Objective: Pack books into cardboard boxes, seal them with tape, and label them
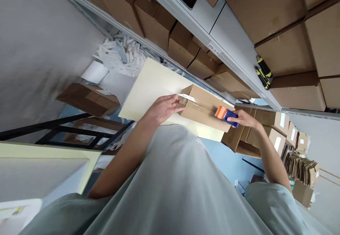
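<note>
A long brown cardboard box (204, 111) lies on a pale yellow board in front of me, with a seam along its top. Shiny clear tape (189, 97) shows at the seam's left end. My left hand (166, 108) is at that end, fingers stretched and apart, fingertips at the tape and box edge; whether they touch it I cannot tell. My right hand (243, 118) grips a dark blue and orange tape dispenser (227, 116) over the box's right end, closed around its blue body.
The pale yellow board (143, 90) sits below a shelf (207, 36) filled with brown boxes. Yellow-and-black cutters (262, 73) lie on the shelf. An open carton (90, 98) with white scraps nearby stands left. More boxes (276, 125) and flattened cardboard (300, 167) are stacked right.
</note>
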### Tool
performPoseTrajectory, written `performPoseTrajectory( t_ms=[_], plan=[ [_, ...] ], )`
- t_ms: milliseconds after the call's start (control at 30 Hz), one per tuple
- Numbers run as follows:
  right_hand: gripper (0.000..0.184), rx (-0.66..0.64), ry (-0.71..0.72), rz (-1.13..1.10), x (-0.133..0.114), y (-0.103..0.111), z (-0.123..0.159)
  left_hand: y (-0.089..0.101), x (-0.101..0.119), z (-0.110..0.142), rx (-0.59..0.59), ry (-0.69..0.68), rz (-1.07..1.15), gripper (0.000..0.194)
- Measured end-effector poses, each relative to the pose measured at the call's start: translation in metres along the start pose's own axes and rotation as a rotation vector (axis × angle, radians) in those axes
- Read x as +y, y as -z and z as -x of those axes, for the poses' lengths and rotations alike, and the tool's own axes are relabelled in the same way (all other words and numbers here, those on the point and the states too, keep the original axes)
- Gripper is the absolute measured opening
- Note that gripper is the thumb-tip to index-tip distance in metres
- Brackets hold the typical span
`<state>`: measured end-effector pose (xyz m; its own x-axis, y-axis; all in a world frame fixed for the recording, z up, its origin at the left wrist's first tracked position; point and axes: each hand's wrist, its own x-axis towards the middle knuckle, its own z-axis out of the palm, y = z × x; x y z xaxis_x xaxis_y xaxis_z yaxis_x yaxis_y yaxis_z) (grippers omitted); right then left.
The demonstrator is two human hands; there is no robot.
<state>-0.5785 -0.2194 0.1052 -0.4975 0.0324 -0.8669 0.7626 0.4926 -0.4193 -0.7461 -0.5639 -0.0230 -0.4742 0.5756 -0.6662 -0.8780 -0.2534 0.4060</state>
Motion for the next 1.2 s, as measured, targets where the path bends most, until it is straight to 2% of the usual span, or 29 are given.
performPoseTrajectory(
  t_ms=[167, 433, 600, 667, 800, 1000, 1067, 1133, 1200],
  plan=[
    [0.066, 0.072, 0.023, 0.060, 0.015, -0.015, -0.014, 0.008, 0.002, -0.002, -0.021, -0.006, -0.025, 0.022],
    [0.071, 0.145, 0.067, 0.141, 0.022, -0.021, -0.019, 0.022, -0.007, -0.018, 0.004, -0.079, -0.150, 0.039],
    [0.072, 0.158, 0.066, 0.170, 0.021, -0.024, -0.020, 0.036, -0.022, -0.035, 0.015, -0.082, -0.160, 0.042],
    [0.073, 0.159, 0.060, 0.181, 0.020, -0.026, -0.021, 0.039, -0.032, -0.047, 0.058, -0.082, -0.189, 0.041],
    [0.074, 0.172, 0.058, 0.209, 0.019, -0.027, -0.021, 0.035, -0.053, -0.069, 0.140, -0.066, -0.349, 0.029],
    [0.078, 0.207, 0.088, 0.261, 0.016, -0.030, -0.021, 0.026, -0.067, -0.075, 0.154, -0.217, -0.599, 0.010],
    [0.079, 0.207, 0.103, 0.264, 0.015, -0.032, -0.021, 0.025, -0.067, -0.071, 0.203, -0.234, -0.681, 0.014],
    [0.079, 0.208, 0.119, 0.267, 0.015, -0.034, -0.020, 0.024, -0.064, -0.064, 0.302, -0.264, -0.786, 0.026],
    [0.079, 0.215, 0.138, 0.279, 0.016, -0.036, -0.019, 0.019, -0.060, -0.055, 0.384, -0.340, -0.906, 0.031]
  ],
)
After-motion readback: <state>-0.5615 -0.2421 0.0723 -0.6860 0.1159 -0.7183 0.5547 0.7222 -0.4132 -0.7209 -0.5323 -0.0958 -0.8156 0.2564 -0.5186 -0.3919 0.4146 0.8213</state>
